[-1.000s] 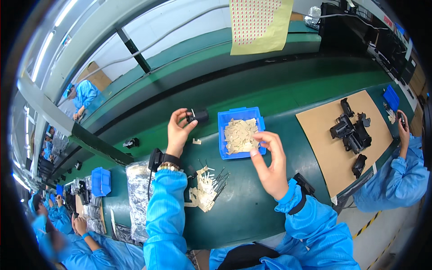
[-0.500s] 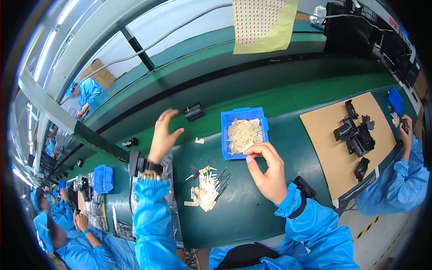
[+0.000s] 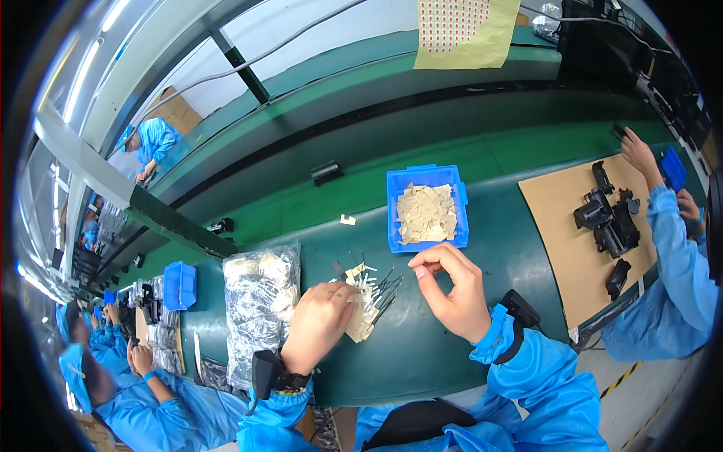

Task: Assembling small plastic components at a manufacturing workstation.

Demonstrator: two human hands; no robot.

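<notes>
My left hand (image 3: 320,324) is at the left edge of a loose pile of cream paper-like pieces (image 3: 363,324) and thin black wires (image 3: 388,290). Its fingers curl downward and close together there; whatever they pinch is hidden. Over the bench, just below a blue bin (image 3: 392,218), my right hand (image 3: 456,294) holds thumb and forefinger in a pinch. Anything between those fingertips is too small to make out. Many cream rectangular pieces (image 3: 426,215) fill the bin. A clear plastic bag (image 3: 260,309) with pale contents lies left of my left hand.
A black cylindrical part (image 3: 326,172) and a cream scrap (image 3: 347,220) lie on the green strip beyond the bench. Black moulded parts (image 3: 610,222) sit on brown board (image 3: 550,218) at right, beside a co-worker's arm (image 3: 674,233). Another blue bin (image 3: 178,286) stands left.
My left hand has come down from above the green strip to the pile, and its spread fingers have closed. My right hand keeps its pinch. The right co-worker's arm has reached forward.
</notes>
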